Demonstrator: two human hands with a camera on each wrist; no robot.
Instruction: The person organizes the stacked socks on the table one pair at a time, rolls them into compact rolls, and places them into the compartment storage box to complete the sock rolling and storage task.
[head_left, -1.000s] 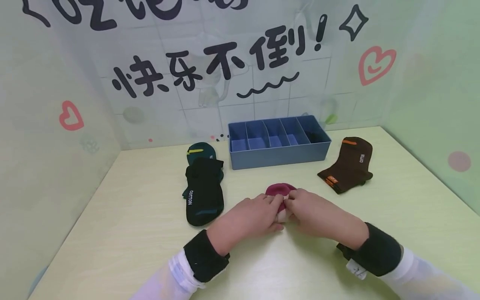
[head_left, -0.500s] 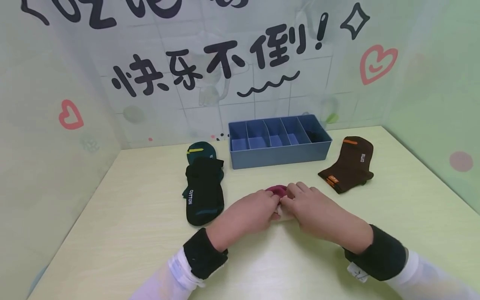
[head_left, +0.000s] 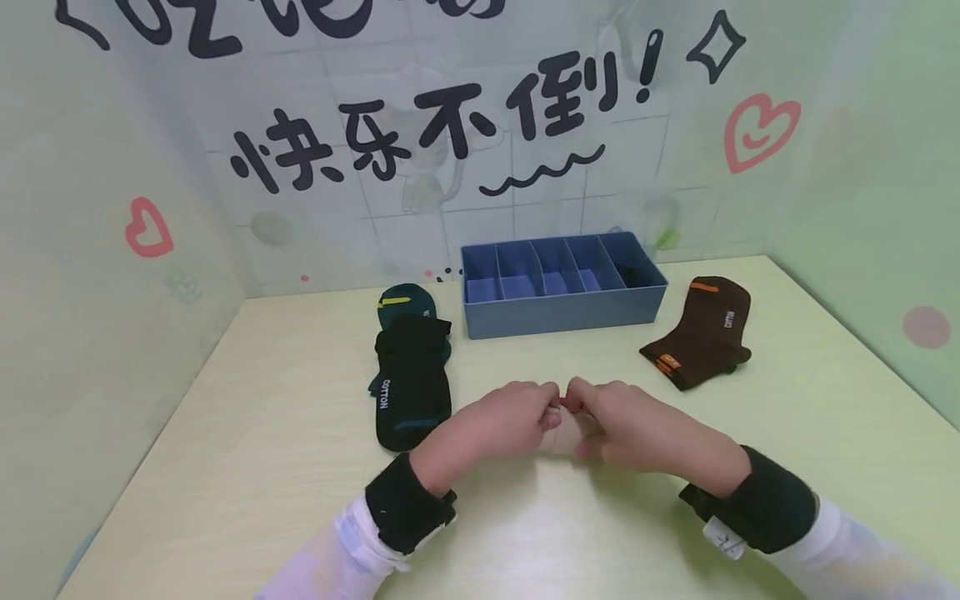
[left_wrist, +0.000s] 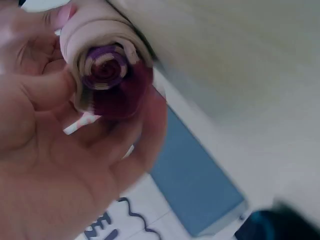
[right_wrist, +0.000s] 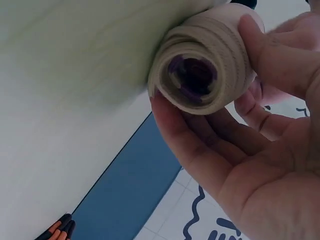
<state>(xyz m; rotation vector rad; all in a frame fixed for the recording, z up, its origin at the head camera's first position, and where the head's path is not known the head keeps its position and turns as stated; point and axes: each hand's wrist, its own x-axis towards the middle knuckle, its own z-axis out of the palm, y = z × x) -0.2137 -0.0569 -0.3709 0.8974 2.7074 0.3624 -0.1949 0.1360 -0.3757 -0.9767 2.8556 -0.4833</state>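
At the left of the head view, a black sock (head_left: 412, 390) lay on the worktop (head_left: 262, 467) over a dark green sock (head_left: 406, 302), both where they had been a second before. Just right of them, low in the centre of the frame, the left hand (head_left: 501, 426) had its fingers curled round one end of a rolled sock (head_left: 564, 428), and the right hand (head_left: 628, 427) gripped the other end. A second earlier a rounded dark red end had stuck out beyond the fingers; half a second earlier only a sliver showed; now it was gone and a cream roll sat between the hands. The left wrist view showed a tight spiral of cream and purple at the roll's end (left_wrist: 106, 75), so the rolling looked close to finished. Behind the hands stood the blue divided box (head_left: 562, 312), unmoved. At the right of the frame the brown sock (head_left: 701, 333) lay as before.
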